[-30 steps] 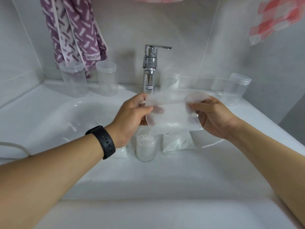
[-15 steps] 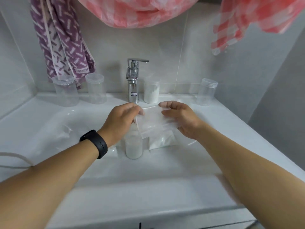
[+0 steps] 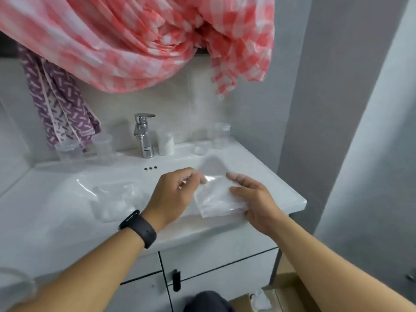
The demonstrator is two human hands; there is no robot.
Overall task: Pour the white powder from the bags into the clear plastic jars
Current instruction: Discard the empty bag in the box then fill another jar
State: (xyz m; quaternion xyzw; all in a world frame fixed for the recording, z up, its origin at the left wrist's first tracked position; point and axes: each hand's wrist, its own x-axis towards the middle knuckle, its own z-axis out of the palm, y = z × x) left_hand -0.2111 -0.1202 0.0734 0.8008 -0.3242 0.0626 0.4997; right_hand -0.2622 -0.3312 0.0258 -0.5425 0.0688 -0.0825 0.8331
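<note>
A clear plastic bag [image 3: 216,197], with only a thin layer of white powder low inside it, hangs between my two hands over the front right of the white sink counter [image 3: 265,176]. My left hand [image 3: 173,194] pinches the bag's upper left corner. My right hand [image 3: 254,200] holds its right edge, fingers laid along the plastic. A clear jar [image 3: 166,143] part full of powder stands right of the faucet. Two empty jars [image 3: 69,157] [image 3: 104,148] stand at the back left and another jar [image 3: 221,135] at the back right. More powder bags [image 3: 112,199] lie in the basin.
The chrome faucet [image 3: 144,136] rises at the back of the basin. A loose lid [image 3: 200,149] lies near the right jar. A pink checked cloth [image 3: 135,41] hangs overhead and a purple towel [image 3: 60,109] at the left wall. A cardboard box [image 3: 283,293] sits on the floor.
The view has pulled back and up. Both hands have carried the bag away from the jar at the basin's front, rightward to the counter's front right.
</note>
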